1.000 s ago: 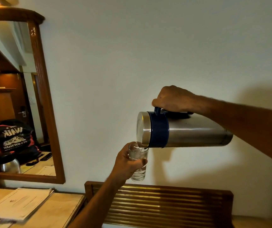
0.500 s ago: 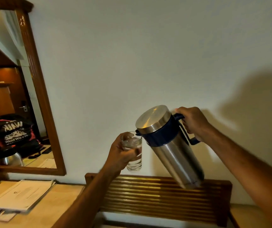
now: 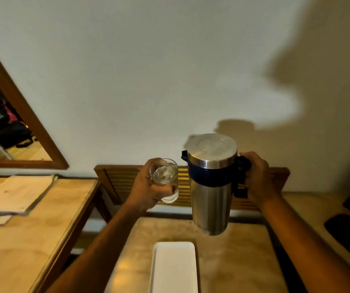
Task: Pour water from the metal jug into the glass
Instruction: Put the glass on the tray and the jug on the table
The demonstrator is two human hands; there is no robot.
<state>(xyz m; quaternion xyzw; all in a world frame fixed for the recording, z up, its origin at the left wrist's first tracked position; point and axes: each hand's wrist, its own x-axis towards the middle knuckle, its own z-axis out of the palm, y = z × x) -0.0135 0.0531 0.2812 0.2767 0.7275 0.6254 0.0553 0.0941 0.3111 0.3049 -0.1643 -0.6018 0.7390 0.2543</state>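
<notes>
The metal jug [image 3: 211, 199], steel with a dark blue collar and handle and a steel lid, hangs upright in the air above the low table. My right hand [image 3: 256, 178] grips its handle on the right side. Left of the jug, a clear glass [image 3: 165, 176] with water in it is held by my left hand [image 3: 148, 187], fingers wrapped round its lower part. The jug's small spout points toward the glass, a short gap apart. No water is flowing.
A white rectangular tray [image 3: 173, 267] lies on the low wooden table [image 3: 243, 261] below the jug. A desk [image 3: 32, 229] with papers [image 3: 15, 193] stands at the left under a framed mirror [image 3: 22, 115]. A slatted wooden rack [image 3: 119, 182] lines the wall; a dark object [image 3: 347, 233] lies right.
The jug has swung from horizontal over the glass back to upright and come down. Both hands have lowered, and the camera now looks further down at the table and tray.
</notes>
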